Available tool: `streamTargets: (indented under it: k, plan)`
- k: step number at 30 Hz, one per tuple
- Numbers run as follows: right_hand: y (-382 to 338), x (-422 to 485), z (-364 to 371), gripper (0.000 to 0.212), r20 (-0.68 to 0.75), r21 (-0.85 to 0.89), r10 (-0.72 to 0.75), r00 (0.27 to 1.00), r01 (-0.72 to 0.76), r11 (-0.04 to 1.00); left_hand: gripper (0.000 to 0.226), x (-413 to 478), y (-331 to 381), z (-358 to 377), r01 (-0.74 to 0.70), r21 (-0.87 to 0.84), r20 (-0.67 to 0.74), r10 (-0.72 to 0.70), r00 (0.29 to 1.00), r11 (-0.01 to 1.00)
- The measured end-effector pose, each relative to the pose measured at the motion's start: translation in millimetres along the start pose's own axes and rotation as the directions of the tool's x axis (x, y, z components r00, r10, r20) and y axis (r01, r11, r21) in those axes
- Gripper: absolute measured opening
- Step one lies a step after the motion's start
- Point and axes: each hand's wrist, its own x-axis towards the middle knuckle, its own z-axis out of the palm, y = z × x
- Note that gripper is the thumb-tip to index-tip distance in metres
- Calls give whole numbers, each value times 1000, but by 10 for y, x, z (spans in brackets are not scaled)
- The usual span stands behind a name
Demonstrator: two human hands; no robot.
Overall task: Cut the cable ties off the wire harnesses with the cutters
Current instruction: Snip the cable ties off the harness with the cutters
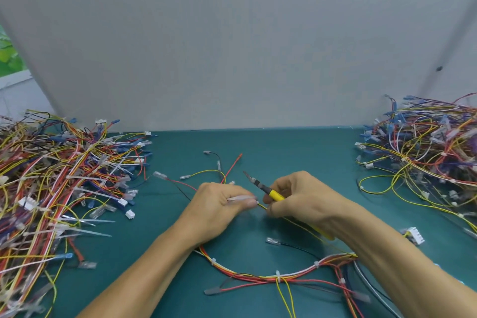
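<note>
A heap [51, 188] of harnesses lies well left of the left hand [216, 206], whose curled fingers pinch a pale plastic strip [240, 199] and a yellow wire [262, 206]. Just beside it, the right hand [299, 196] grips the yellow-handled cutters [271, 193], tip pointing up and away; the harness [278, 276] loops on the mat [258, 147] below both wrists. A second heap [426, 152] sits well right of the right hand.
</note>
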Motion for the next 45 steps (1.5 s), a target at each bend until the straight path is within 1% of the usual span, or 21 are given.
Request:
streamTargets:
  k: [2, 3, 6, 8, 11, 14, 18, 23, 28, 30, 32, 34, 36, 39, 42, 43, 45]
  plan:
    - [-13, -21, -5, 10, -25, -84, 4, 1000, -6, 996, 13, 25, -1, -24, 52, 3, 42, -52, 998, 999]
    - [-20, -43, -21, 10, -44, -155, 3, 999, -10, 988, 14, 37, 5, -41, 78, 15, 54, -78, 995, 997]
    - [-33, -141, -102, 10, -126, -382, -23, 992, -27, 924, 19, 73, 31, -62, 124, 43, 82, -127, 989, 991]
    - [-33, -215, -144, 10, -164, -499, -58, 985, -33, 866, 25, 93, 47, -60, 144, 60, 95, -150, 984, 988]
    - [-40, -305, -147, 12, -178, -671, -127, 976, -26, 741, 31, 109, 77, -62, 177, 78, 101, -184, 978, 981]
    - [-71, -356, -109, 12, -163, -758, -175, 971, -10, 652, 35, 123, 81, -57, 193, 94, 95, -201, 975, 977]
    - [-96, -359, -53, 18, -155, -807, -176, 972, -22, 590, 36, 124, 87, -51, 195, 109, 101, -206, 973, 975]
    - [-113, -312, -29, 17, -147, -831, -154, 977, -37, 556, 36, 118, 80, -49, 205, 107, 104, -216, 971, 973]
    - [-136, -277, -30, 9, -126, -855, -189, 974, -10, 518, 37, 123, 70, -51, 201, 129, 92, -213, 973, 971]
    - [-149, -268, -26, 8, -120, -874, -211, 970, -2, 485, 39, 127, 61, -50, 203, 135, 95, -217, 972, 970]
    - [-154, -265, -15, 10, -112, -894, -234, 966, 5, 448, 45, 136, 49, -47, 211, 141, 110, -227, 968, 967]
    - [-160, -266, 0, 13, -100, -906, -248, 964, 14, 423, 42, 137, 49, -49, 212, 147, 130, -231, 964, 966]
    - [-164, -264, 18, 17, -92, -911, -255, 963, 21, 411, 35, 135, 57, -51, 206, 157, 136, -228, 964, 966]
    - [-161, -260, 34, 25, -87, -912, -258, 962, 27, 408, 38, 138, 68, -55, 203, 173, 133, -228, 965, 964]
    - [-168, -260, 52, 26, -79, -909, -253, 964, 35, 415, 24, 137, 66, -57, 190, 163, 140, -214, 967, 968]
    - [-176, -263, 64, 27, -76, -908, -249, 965, 36, 418, 24, 138, 65, -57, 189, 160, 137, -212, 968, 969]
    - [-193, -270, 86, 27, -70, -905, -251, 965, 44, 422, 33, 137, 60, -56, 191, 160, 128, -212, 969, 968]
